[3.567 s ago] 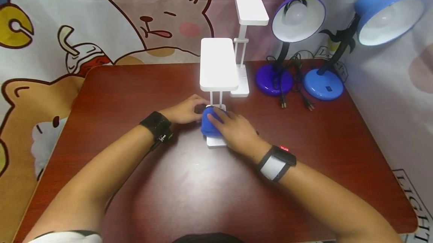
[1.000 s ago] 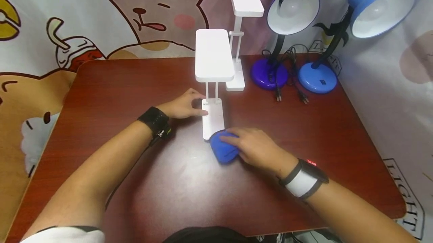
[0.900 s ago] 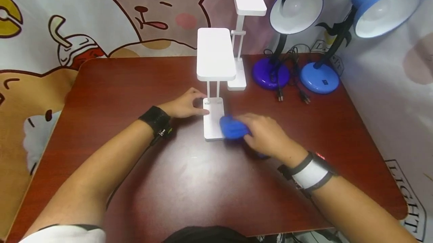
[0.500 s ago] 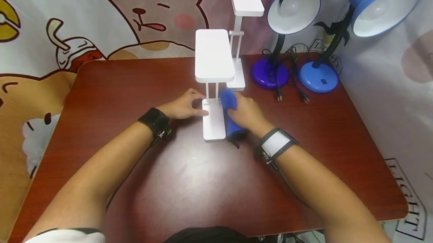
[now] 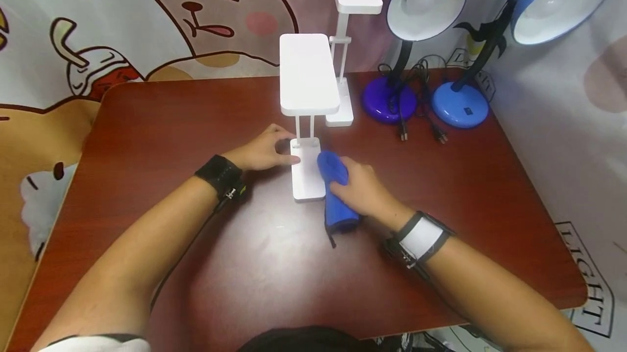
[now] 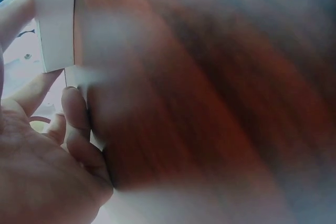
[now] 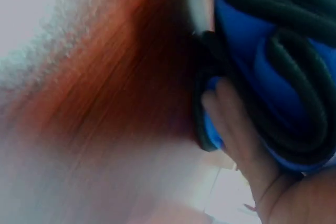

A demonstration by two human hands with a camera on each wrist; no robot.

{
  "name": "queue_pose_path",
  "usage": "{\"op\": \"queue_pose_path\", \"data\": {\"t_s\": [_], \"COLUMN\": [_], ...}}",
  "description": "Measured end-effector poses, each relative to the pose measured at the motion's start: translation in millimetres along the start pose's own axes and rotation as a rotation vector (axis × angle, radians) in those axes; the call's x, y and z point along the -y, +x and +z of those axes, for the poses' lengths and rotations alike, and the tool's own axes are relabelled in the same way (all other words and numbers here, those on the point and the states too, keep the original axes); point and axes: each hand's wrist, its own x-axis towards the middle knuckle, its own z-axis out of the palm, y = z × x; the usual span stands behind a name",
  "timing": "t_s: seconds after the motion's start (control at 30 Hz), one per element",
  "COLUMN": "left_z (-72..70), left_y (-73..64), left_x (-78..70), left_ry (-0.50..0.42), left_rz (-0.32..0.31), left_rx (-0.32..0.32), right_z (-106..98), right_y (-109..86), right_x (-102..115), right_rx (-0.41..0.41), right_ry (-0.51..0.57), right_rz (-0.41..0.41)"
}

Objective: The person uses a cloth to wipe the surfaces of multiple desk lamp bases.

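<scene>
A white desk lamp (image 5: pixel 309 74) stands mid-table, its flat head above a narrow base. My left hand (image 5: pixel 259 149) holds that base at its left edge, thumb on top and the other fingers at the far side. In the left wrist view the hand (image 6: pixel 47 166) has its fingers at the white base (image 6: pixel 56 24). My right hand (image 5: pixel 364 186) grips a folded blue cloth (image 5: pixel 339 208) with dark edging, close against the right side of the base. Seen from the right wrist, the fingers (image 7: pixel 239 124) curl around the layered cloth (image 7: pixel 294 82).
Behind stands a second white lamp (image 5: pixel 343 107). At the back right are a purple lamp (image 5: pixel 389 103) and a blue lamp (image 5: pixel 460 106), with black cords and plugs (image 5: pixel 438 133) between them. A cartoon-printed curtain (image 5: pixel 161 9) lines the back of the brown table (image 5: pixel 196 107).
My right hand has wiped the cloth from the base's top to its front corner, then along its right side, and now sits slightly nearer. My left hand keeps its hold on the base.
</scene>
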Motion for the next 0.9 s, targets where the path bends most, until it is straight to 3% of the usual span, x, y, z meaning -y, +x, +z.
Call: {"op": "queue_pose_path", "data": {"t_s": [0.17,0.3,0.57,0.8,0.9], "left_z": [3.2,6.3,2.1,0.2,2.3], "left_y": [1.8,1.4,-3.8,-1.5,-2.1], "left_x": [3.4,3.1,1.4,2.1,1.8], "left_ry": [0.026,0.024,0.023,0.021,-0.002], "left_rz": [0.001,-0.001,-0.009,0.004,0.029], "left_rx": [-0.002,0.002,-0.004,-0.014,-0.039], "right_z": [1,1,4,4,1], "right_y": [25.3,34.9,-5.0,-19.9,-18.9], "right_x": [-4,-6,0,-3,-3], "right_rx": [-0.078,-0.074,0.017,-0.017,-0.076], "right_ry": [0.07,0.086,0.095,0.075,0.077], "right_rz": [0.032,0.054,0.037,0.0,-0.016]}}
